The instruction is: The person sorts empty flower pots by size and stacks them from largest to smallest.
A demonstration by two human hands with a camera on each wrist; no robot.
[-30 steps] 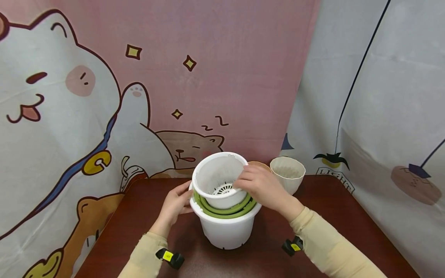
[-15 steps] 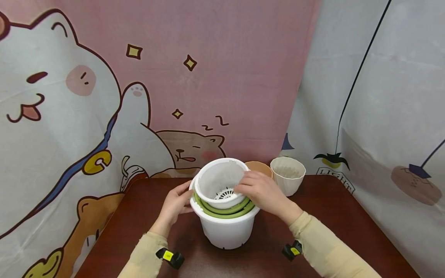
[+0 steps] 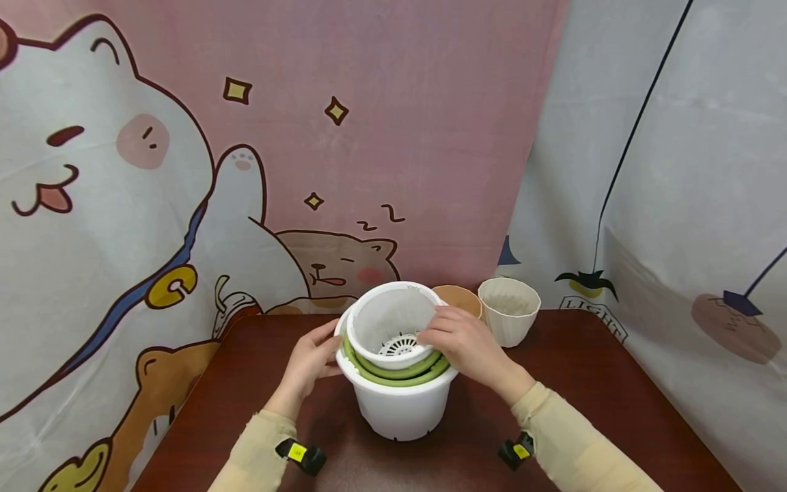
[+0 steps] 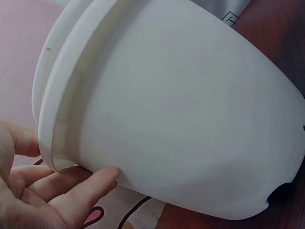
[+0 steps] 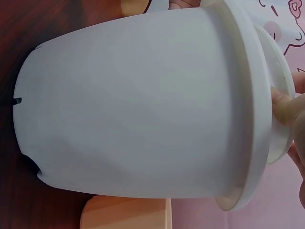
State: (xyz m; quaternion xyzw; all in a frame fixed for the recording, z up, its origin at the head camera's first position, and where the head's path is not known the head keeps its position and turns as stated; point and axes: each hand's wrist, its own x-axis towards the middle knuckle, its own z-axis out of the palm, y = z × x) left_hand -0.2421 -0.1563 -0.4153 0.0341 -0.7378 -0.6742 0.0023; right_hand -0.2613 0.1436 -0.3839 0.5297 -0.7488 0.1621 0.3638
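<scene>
A large white flowerpot (image 3: 402, 410) stands upright on the table, with green pot rims (image 3: 406, 374) nested inside it. A smaller white flowerpot (image 3: 387, 314) with a slotted bottom sits tilted on top of the green rims. My left hand (image 3: 310, 362) grips the large pot's rim at its left side, the thumb over the edge and the other fingers beneath it, as the left wrist view shows on the pot wall (image 4: 167, 105). My right hand (image 3: 464, 345) pinches the small pot's right rim; in the right wrist view its thumb lies against the small pot's outside (image 5: 279, 133).
Behind the nested pots, towards the back right of the dark red table (image 3: 553, 417), stand an orange pot (image 3: 460, 297) and a cream faceted pot (image 3: 512, 328). A printed cloth (image 3: 430, 137) hangs behind the table's back edge.
The small white pot has sunk lower into the stack and shifted slightly right, together with my right hand. My left hand and the large pot have stayed put.
</scene>
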